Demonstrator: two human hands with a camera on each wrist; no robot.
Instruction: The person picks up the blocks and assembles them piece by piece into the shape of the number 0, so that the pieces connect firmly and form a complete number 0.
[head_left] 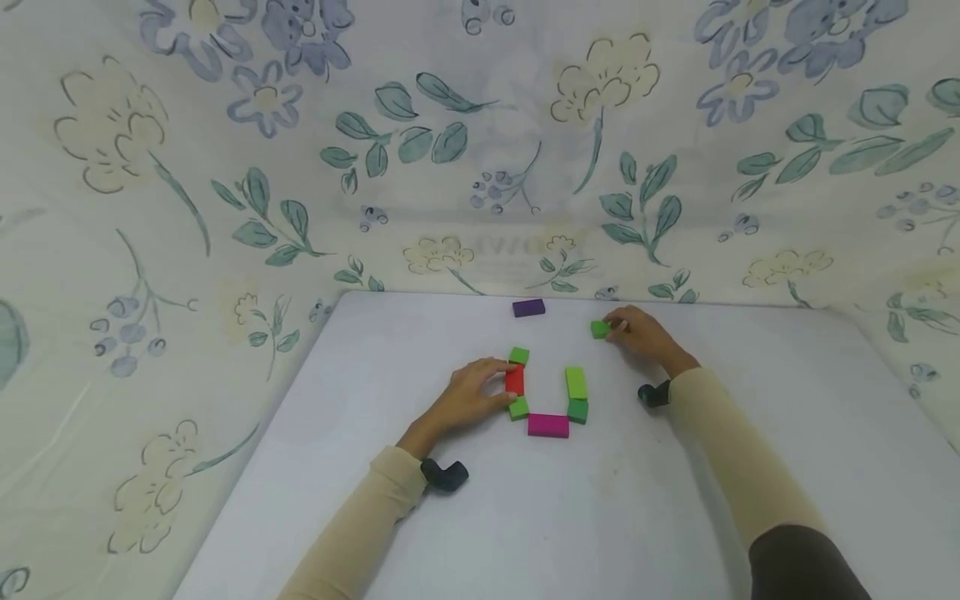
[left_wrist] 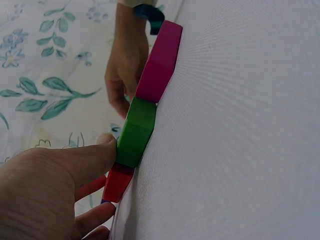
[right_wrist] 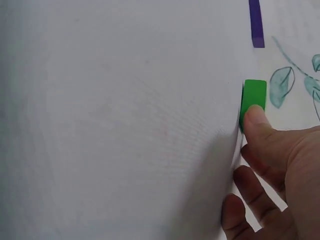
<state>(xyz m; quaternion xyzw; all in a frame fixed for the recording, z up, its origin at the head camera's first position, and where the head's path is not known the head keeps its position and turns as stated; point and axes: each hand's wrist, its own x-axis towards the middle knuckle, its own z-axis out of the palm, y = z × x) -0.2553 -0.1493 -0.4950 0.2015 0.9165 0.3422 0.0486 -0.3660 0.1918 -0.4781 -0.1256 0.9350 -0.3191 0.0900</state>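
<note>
My right hand [head_left: 641, 333] pinches a small green block [right_wrist: 254, 97] between thumb and fingers at the table's far side. My left hand [head_left: 468, 392] rests beside the left column of blocks. Its thumb touches the lower green block [left_wrist: 136, 132], and its extended fingers reach along the red block [head_left: 514, 380]. Another green block [head_left: 519, 356] sits above the red one in the head view. A magenta block [head_left: 548, 426] forms the bottom of the U-shaped layout. On its right side, a dark green block [head_left: 577, 411] stands below a light green block [head_left: 576, 383].
A purple block [head_left: 528, 308] lies alone near the far edge of the white table [head_left: 600, 517]. Behind the table hangs a floral cloth [head_left: 525, 167]. Dark wrist straps with camera mounts [head_left: 445, 476] sit on both wrists.
</note>
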